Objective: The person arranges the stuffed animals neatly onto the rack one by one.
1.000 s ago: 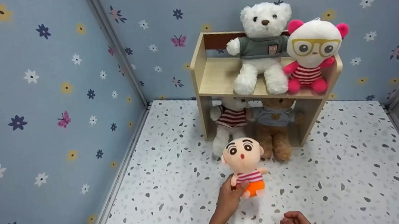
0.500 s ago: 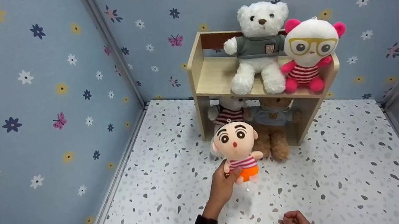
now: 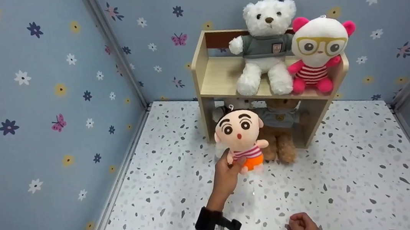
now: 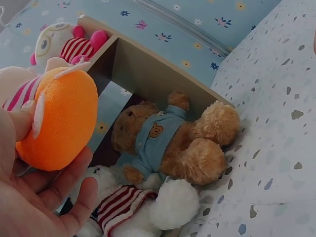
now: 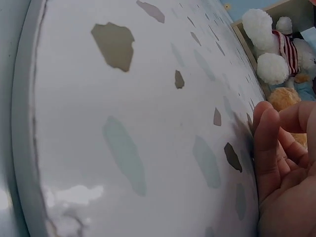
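Observation:
My left hand (image 3: pixel 227 174) grips a plush boy doll (image 3: pixel 239 130) by its side, thumb across the front. The doll has thick eyebrows, a striped top and orange shorts, and is upright in front of the shelf. In the left wrist view the doll's orange bottom (image 4: pixel 69 121) faces the camera. Behind it, on the lower level, are a brown teddy bear (image 4: pixel 168 138) in a blue top and a white bear (image 4: pixel 128 207) in red stripes, mostly hidden by the doll in the head view. At the front, my right hand (image 3: pixel 303 229) rests on the floor surface, fingers loosely curled, holding nothing.
A two-level wooden shelf (image 3: pixel 219 73) stands near the back wall. On its top sit a white bear (image 3: pixel 268 46) in a grey-green sweater and a pink-eared plush (image 3: pixel 316 73) with yellow glasses. Flowered walls (image 3: pixel 58 147) border the speckled floor (image 3: pixel 358 174).
My left hand has carried the doll forward and up, closer to the shelf, so it now covers most of the white bear in stripes. The right hand has hardly moved.

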Demonstrator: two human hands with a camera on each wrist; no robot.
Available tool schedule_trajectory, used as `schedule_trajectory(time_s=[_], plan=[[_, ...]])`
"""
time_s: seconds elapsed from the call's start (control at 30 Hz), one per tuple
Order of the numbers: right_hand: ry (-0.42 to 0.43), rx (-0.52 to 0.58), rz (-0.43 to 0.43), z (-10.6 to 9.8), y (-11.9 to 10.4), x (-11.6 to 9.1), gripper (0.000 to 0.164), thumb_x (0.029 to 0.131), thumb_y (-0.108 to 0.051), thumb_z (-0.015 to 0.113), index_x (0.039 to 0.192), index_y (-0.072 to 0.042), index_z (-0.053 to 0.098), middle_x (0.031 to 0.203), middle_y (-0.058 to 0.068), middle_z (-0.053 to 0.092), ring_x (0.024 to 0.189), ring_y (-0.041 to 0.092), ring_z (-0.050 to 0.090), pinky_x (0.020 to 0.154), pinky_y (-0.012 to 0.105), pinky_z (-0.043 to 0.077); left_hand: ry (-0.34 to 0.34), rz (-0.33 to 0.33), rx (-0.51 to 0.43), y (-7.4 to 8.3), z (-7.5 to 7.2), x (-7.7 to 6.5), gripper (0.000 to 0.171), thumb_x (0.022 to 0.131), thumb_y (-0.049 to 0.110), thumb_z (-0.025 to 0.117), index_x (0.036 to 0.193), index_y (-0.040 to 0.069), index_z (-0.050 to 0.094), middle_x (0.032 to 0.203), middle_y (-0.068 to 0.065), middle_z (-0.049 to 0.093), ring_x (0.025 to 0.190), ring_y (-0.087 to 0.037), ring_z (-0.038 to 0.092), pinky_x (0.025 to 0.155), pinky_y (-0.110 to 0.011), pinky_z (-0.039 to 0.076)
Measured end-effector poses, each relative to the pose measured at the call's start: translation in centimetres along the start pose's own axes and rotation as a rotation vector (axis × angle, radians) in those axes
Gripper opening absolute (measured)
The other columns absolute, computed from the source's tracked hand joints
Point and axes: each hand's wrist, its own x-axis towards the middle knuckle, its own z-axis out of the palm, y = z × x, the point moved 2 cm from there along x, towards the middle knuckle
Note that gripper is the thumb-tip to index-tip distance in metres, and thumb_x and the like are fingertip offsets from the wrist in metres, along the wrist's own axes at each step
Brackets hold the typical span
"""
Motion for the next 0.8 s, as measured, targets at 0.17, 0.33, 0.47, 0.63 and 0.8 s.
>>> schedule_trajectory(time_s=[0.17,0.33,0.47,0.63,0.8], plan=[[-0.008,-0.007,-0.013,0.1,-0.2,0.0,0.015,0.100,-0.008,0.055,0.111,0.001,0.056,0.072,0.007,0.060,0.054,0.021,0.059,0.049,0.034,0.051,0.009,0.003,-0.022,0.9,-0.1,1.0,0.036,0.099,0.019,0.068,0.132,0.006,0.060,0.119,-0.012,0.069,0.092,-0.013,0.060,0.078,-0.022,0.051],[-0.004,-0.013,-0.010,-0.1,-0.2,0.1,0.014,0.100,-0.008,0.054,0.110,0.001,0.057,0.072,0.007,0.061,0.053,0.021,0.058,0.049,0.034,0.051,0.010,0.023,-0.015,1.6,-0.3,1.9,0.037,0.099,0.022,0.069,0.132,0.008,0.060,0.120,-0.010,0.069,0.091,-0.014,0.061,0.076,-0.022,0.052],[0.000,-0.021,-0.007,-0.2,-0.2,0.3,0.012,0.100,-0.008,0.056,0.109,0.000,0.057,0.072,0.007,0.061,0.053,0.021,0.059,0.049,0.035,0.052,0.023,0.063,0.009,2.2,-0.5,2.8,0.038,0.100,0.025,0.068,0.133,0.009,0.060,0.122,-0.009,0.069,0.093,-0.015,0.060,0.079,-0.024,0.052],[0.012,-0.036,-0.003,-0.1,-0.2,0.3,0.013,0.100,-0.009,0.057,0.109,0.000,0.057,0.071,0.006,0.060,0.053,0.021,0.058,0.048,0.035,0.051,0.061,0.064,0.029,3.0,-0.9,3.7,0.039,0.099,0.024,0.069,0.132,0.005,0.061,0.125,-0.011,0.069,0.100,-0.016,0.058,0.089,-0.028,0.050],[0.006,-0.025,-0.019,-0.1,-0.4,0.0,0.014,0.100,-0.010,0.056,0.110,0.000,0.057,0.069,0.007,0.059,0.052,0.021,0.059,0.049,0.035,0.052,0.071,0.107,0.019,3.9,-1.2,4.6,0.039,0.099,0.021,0.069,0.134,0.005,0.060,0.124,-0.012,0.070,0.098,-0.015,0.060,0.085,-0.025,0.051]])
